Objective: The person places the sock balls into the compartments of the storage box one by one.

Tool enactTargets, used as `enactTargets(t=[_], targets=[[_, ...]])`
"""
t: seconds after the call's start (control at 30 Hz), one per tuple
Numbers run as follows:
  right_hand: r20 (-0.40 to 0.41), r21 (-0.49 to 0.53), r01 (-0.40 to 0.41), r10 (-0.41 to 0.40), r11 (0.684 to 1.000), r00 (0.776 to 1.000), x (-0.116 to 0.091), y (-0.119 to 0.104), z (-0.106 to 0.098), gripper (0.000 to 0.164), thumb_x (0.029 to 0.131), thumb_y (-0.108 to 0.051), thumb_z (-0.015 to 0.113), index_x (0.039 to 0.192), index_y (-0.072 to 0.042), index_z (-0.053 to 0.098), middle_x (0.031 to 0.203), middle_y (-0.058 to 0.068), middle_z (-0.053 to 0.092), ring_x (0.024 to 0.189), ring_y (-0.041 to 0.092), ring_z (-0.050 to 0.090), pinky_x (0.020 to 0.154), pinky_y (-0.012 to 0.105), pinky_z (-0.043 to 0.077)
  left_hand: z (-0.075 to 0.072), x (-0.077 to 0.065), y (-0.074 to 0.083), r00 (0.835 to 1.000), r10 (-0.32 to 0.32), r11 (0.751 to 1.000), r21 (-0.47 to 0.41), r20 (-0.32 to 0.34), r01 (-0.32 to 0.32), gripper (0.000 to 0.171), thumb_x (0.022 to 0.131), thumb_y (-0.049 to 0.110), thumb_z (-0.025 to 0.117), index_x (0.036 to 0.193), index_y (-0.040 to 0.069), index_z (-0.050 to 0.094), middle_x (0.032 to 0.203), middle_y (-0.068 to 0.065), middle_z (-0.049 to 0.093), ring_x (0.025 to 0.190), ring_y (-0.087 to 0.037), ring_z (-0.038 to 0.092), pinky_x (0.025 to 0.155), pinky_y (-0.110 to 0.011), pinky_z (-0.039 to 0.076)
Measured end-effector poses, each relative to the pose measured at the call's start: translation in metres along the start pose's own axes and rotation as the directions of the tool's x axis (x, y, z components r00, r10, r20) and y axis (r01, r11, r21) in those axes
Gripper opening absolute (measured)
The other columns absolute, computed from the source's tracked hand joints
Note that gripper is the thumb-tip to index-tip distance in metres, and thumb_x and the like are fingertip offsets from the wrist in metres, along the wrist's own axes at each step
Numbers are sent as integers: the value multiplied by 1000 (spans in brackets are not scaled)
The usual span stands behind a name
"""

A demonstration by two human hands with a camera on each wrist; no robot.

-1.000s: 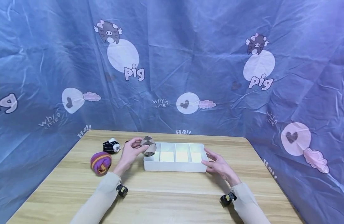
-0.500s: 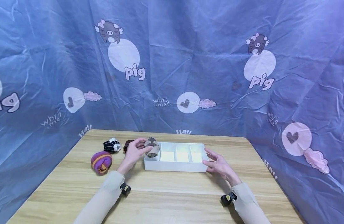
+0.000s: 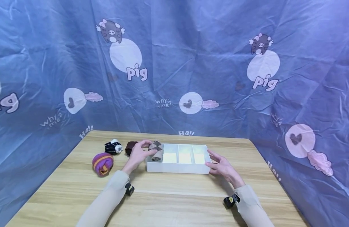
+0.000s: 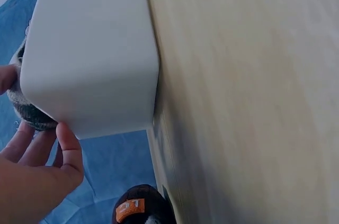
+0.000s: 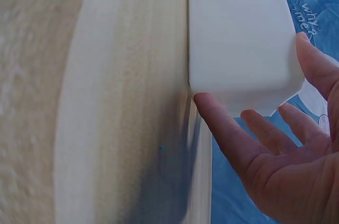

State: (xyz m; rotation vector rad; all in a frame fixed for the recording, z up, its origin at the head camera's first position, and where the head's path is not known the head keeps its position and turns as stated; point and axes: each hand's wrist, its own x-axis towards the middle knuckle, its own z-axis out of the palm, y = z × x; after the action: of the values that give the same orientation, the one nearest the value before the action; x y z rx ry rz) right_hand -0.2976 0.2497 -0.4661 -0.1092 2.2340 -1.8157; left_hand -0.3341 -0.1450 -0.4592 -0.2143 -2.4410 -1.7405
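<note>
My left hand (image 3: 139,154) pinches a rolled grey argyle sock (image 3: 156,151) between thumb and fingers, at the leftmost compartment of a white divided box (image 3: 178,167). In the left wrist view, the sock (image 4: 29,110) shows beside the box's upper edge, partly hidden by the box wall; fingers (image 4: 32,147) curl round it. My right hand (image 3: 223,168) touches the box's right end with spread, mostly straight fingers. Up close in the right wrist view, the fingertips (image 5: 204,99) rest against the white end wall (image 5: 243,49).
Left of the box lie a dark brown rolled sock (image 3: 130,147), a black sock with white stripes (image 3: 113,147) and a purple and orange striped sock (image 3: 102,164). All stand on a wooden table (image 3: 174,201). A blue printed curtain (image 3: 174,63) hangs behind it.
My left hand has moved right and down with the argyle sock, from the box's left rim into the leftmost compartment. The brown sock has come into fuller view. My right hand stays put.
</note>
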Motion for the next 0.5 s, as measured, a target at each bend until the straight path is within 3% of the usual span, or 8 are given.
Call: enactTargets(t=[0.1, 0.23, 0.5], targets=[[3, -3, 2, -2, 1000, 1000, 0, 0, 0, 79, 92, -16, 68, 157, -14, 23, 159, 26, 20, 137, 43, 39, 92, 38, 55, 0, 0, -1, 1000, -3, 1000, 28, -2, 3, 45, 73, 26, 86, 113, 14, 69, 118, -9, 70, 102, -25, 65, 93, -38, 47], [2, 0, 7, -7, 1000, 1000, 0, 0, 1, 78, 93, -16, 68, 157, -14, 23, 159, 26, 20, 137, 43, 39, 93, 40, 55, -1, 1, -2, 1000, 13, 998, 56, 1, -13, 47, 75, 26, 84, 116, 10, 69, 123, -13, 67, 116, -29, 60, 104, -49, 43], [14, 11, 22, -22, 1000, 1000, 0, 0, 1, 79, 92, -15, 69, 157, -13, 22, 158, 27, 22, 125, 31, 54, 94, 42, 54, -4, -2, -4, 997, 50, 995, 82, 56, -55, 44, 79, 22, 81, 119, 7, 70, 127, -12, 66, 120, -29, 59, 104, -47, 45]])
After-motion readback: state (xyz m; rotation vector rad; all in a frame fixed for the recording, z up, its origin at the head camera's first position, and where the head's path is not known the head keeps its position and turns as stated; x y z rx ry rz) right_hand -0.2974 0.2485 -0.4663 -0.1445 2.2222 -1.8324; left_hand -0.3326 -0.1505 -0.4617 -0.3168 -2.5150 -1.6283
